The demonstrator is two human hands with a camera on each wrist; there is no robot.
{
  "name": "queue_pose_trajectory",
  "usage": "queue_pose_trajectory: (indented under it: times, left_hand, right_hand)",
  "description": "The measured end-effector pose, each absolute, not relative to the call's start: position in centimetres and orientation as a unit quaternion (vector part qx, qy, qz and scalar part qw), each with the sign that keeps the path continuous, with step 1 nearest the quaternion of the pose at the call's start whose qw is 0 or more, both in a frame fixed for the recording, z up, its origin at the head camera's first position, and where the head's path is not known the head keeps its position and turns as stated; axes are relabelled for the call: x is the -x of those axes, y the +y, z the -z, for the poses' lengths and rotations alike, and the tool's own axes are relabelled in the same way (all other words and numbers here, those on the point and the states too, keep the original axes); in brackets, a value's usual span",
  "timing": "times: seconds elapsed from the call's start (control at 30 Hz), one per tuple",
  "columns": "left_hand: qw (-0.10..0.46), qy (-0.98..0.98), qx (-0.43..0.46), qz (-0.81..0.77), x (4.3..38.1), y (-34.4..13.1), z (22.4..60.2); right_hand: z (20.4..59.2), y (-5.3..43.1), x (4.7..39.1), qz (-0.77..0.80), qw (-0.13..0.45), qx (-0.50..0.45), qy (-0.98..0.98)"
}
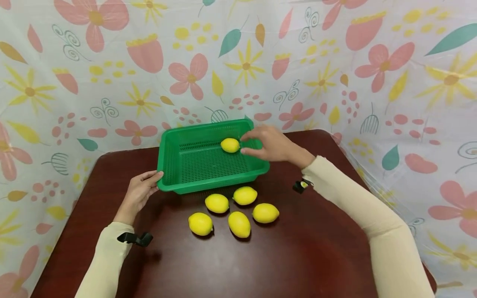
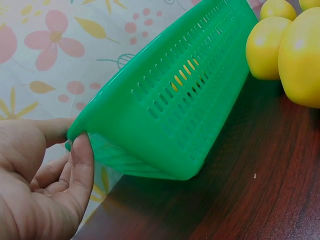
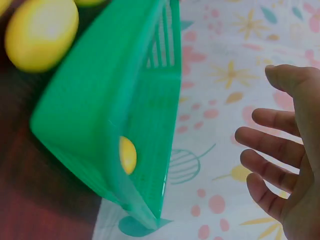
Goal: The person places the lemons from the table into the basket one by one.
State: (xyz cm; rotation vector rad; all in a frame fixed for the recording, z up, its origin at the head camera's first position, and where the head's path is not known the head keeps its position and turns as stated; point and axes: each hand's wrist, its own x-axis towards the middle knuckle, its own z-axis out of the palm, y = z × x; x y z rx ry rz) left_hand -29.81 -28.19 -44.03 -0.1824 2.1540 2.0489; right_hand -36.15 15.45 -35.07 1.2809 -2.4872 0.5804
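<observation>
My left hand [image 1: 140, 192] pinches the left front corner of a green plastic basket [image 1: 214, 179] between thumb and fingers. The left wrist view shows the thumb and fingers on either side of the rim [image 2: 100, 102]. Inside the basket, toward its right back, lies one yellow lemon [image 1: 230, 145]. Just right of that lemon, over the basket's right side, my right hand [image 1: 270, 143] has its fingers parted. In the right wrist view the right hand [image 3: 295, 145] holds nothing, and the lemon [image 3: 128, 156] shows partly behind the basket wall.
Several more lemons [image 1: 239, 224] lie on the dark red-brown table [image 1: 298, 256] in front of the basket. A curtain [image 1: 231, 87] with printed flowers hangs behind the table and along its sides. Each sleeve carries a small black wrist mount [image 1: 135, 239].
</observation>
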Motion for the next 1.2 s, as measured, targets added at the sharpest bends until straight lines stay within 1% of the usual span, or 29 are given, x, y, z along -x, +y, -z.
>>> queue_pose_trajectory:
  times: [0.1, 0.27, 0.37, 0.47, 0.67, 0.87, 1.2]
  left_hand:
    - [0.083, 0.717, 0.058, -0.689, 29.7, -28.6, 43.9]
    - [0.083, 0.714, 0.058, -0.693, 29.8, -28.5, 44.2]
    - [0.084, 0.712, 0.058, -0.695, 29.9, -28.4, 44.3]
    - [0.082, 0.711, 0.059, -0.696, 30.0, -28.5, 44.3]
    - [0.080, 0.706, 0.065, -0.700, 30.0, -28.7, 44.5]
    - [0.089, 0.699, 0.073, -0.705, 29.8, -28.7, 45.1]
    - [0.088, 0.700, 0.059, -0.706, 28.7, -27.8, 42.6]
  right_hand:
    - [35.9, 16.1, 33.7, -0.205, 0.162, -0.450, -0.854]
    - [38.3, 18.0, 29.7, -0.209, 0.184, -0.425, -0.861]
    - [39.9, 19.0, 27.9, -0.206, 0.182, -0.409, -0.870]
    - [41.3, 19.8, 26.6, -0.196, 0.167, -0.387, -0.885]
    - [44.4, 20.3, 25.0, -0.205, 0.139, -0.354, -0.902]
    - [47.4, 19.7, 24.0, -0.210, 0.123, -0.354, -0.903]
    - [49.0, 19.0, 23.4, -0.202, 0.091, -0.343, -0.913]
